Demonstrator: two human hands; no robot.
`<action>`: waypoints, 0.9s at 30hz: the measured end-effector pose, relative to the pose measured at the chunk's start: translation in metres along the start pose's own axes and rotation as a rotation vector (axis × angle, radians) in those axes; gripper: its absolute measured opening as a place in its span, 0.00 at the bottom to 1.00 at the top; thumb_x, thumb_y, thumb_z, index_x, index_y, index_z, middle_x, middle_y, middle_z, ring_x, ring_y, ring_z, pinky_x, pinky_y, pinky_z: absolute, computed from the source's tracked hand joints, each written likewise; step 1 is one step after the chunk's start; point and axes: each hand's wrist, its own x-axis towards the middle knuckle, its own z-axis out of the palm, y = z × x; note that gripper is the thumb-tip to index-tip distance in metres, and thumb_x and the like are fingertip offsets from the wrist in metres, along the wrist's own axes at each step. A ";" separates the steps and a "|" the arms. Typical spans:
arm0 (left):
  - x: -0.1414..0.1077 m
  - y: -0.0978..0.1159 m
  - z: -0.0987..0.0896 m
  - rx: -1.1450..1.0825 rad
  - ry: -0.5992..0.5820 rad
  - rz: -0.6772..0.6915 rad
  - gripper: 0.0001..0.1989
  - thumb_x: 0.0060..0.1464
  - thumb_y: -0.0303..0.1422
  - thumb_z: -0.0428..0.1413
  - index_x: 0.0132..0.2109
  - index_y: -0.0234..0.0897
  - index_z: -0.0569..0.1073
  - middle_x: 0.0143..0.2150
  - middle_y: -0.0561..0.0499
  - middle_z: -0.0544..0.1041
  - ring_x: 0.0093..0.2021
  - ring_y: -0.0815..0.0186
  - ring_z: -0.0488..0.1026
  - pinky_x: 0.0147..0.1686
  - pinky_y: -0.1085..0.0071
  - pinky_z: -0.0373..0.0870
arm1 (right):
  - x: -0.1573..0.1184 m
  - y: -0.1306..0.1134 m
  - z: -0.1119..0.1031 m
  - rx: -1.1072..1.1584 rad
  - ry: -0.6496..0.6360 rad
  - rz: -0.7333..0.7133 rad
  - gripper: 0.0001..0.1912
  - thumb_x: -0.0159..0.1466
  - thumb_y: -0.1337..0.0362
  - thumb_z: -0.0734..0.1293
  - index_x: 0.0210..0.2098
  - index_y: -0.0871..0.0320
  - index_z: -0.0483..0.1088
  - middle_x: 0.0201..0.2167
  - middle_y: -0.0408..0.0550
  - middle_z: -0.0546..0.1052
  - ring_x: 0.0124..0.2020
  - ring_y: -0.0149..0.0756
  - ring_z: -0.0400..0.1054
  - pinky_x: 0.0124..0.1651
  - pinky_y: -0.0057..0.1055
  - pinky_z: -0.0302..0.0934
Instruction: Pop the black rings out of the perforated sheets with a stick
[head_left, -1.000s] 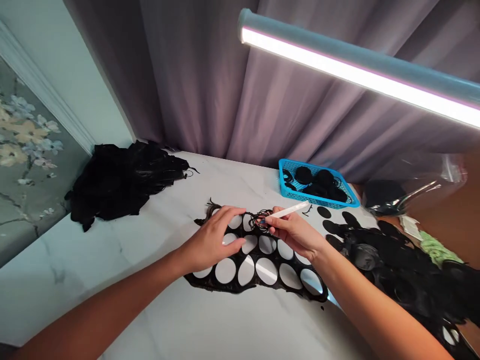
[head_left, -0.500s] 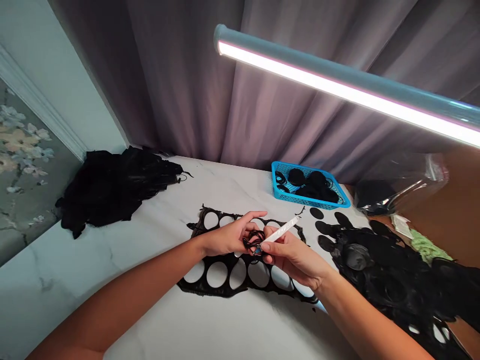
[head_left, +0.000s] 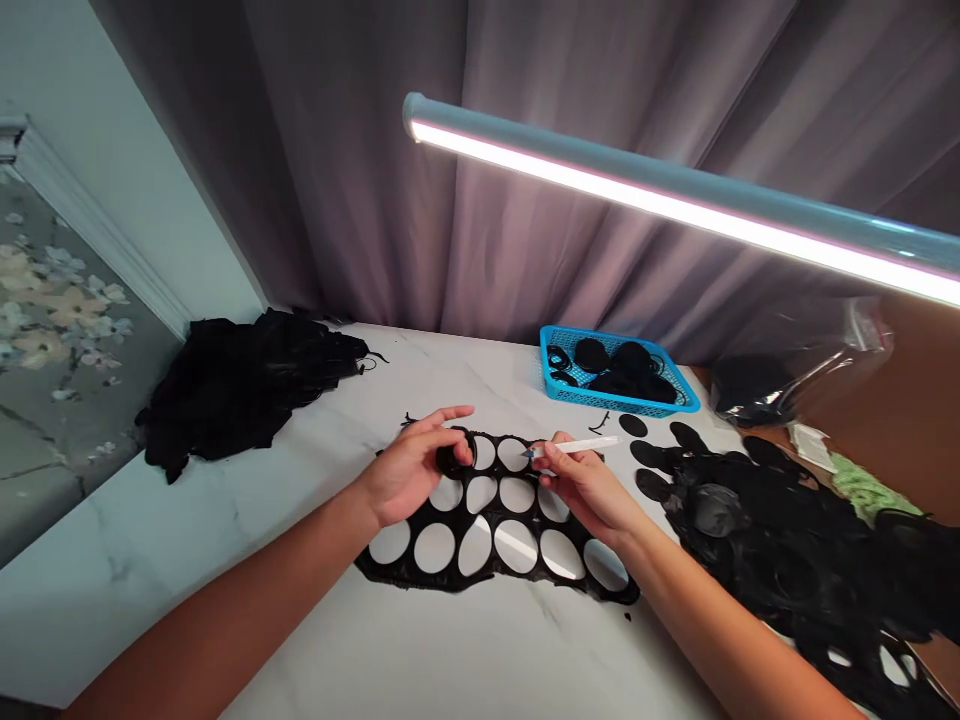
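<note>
A black sheet (head_left: pixel 450 578) with rows of round cut-out holes lies flat on the white marbled table, whose top shows through the holes. Over its upper left part is my left hand (head_left: pixel 409 470), fingers curled around a small bundle of thin black rings (head_left: pixel 452 458). My right hand (head_left: pixel 589 485) hovers at the sheet's right side. It pinches a slim white pen-like tool (head_left: pixel 585 446) with a small blue tip pointing left; its exact kind is unclear. A gap separates the two hands.
A blue basket (head_left: pixel 622 402) with black discs and rings stands at the back. Loose discs (head_left: pixel 634 426) and a heap of black sheets (head_left: pixel 780 540) lie at right, black material (head_left: pixel 240 390) at left. A tube lamp (head_left: pixel 637 175) hangs above.
My hands have moved apart: the left went left with the black rings, the right slightly right. The white tool has turned from a slant to nearly level.
</note>
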 end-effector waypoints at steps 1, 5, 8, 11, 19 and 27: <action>-0.008 0.006 -0.006 -0.053 0.023 0.009 0.20 0.56 0.24 0.57 0.57 0.34 0.72 0.32 0.50 0.76 0.30 0.71 0.70 0.36 0.75 0.68 | 0.000 0.001 0.000 -0.029 -0.001 -0.044 0.18 0.58 0.54 0.75 0.27 0.57 0.65 0.29 0.41 0.73 0.30 0.27 0.65 0.32 0.25 0.58; -0.043 0.025 -0.038 -0.250 0.235 0.168 0.18 0.58 0.22 0.52 0.54 0.35 0.75 0.48 0.41 0.79 0.22 0.79 0.64 0.39 0.75 0.73 | -0.002 0.003 0.009 -0.194 0.002 -0.171 0.14 0.60 0.54 0.73 0.31 0.56 0.68 0.25 0.40 0.70 0.27 0.28 0.64 0.32 0.26 0.58; -0.066 0.029 -0.060 -0.338 0.487 0.280 0.14 0.57 0.20 0.50 0.44 0.33 0.78 0.33 0.47 0.80 0.20 0.78 0.67 0.35 0.77 0.75 | -0.003 0.010 0.024 -0.305 -0.050 -0.212 0.14 0.58 0.55 0.73 0.30 0.56 0.68 0.31 0.44 0.74 0.32 0.34 0.71 0.36 0.31 0.64; -0.081 0.019 -0.072 -0.257 0.560 0.334 0.14 0.56 0.22 0.50 0.42 0.36 0.79 0.29 0.51 0.79 0.22 0.75 0.71 0.30 0.80 0.74 | 0.000 0.024 0.042 -0.405 -0.173 -0.174 0.13 0.60 0.55 0.71 0.28 0.56 0.67 0.34 0.46 0.76 0.34 0.37 0.74 0.38 0.34 0.67; -0.090 -0.069 -0.067 1.554 0.188 0.525 0.17 0.62 0.29 0.50 0.54 0.44 0.77 0.56 0.46 0.77 0.44 0.59 0.79 0.42 0.65 0.76 | 0.010 0.057 0.063 -0.925 -0.365 -0.418 0.08 0.63 0.65 0.66 0.27 0.56 0.67 0.36 0.48 0.77 0.37 0.36 0.71 0.41 0.33 0.63; -0.087 -0.090 -0.055 2.047 0.184 0.405 0.25 0.59 0.36 0.59 0.63 0.38 0.69 0.63 0.36 0.68 0.42 0.54 0.79 0.41 0.59 0.75 | 0.014 0.057 0.057 -0.945 -0.368 -0.375 0.07 0.64 0.67 0.65 0.28 0.55 0.66 0.38 0.47 0.77 0.38 0.37 0.71 0.41 0.33 0.62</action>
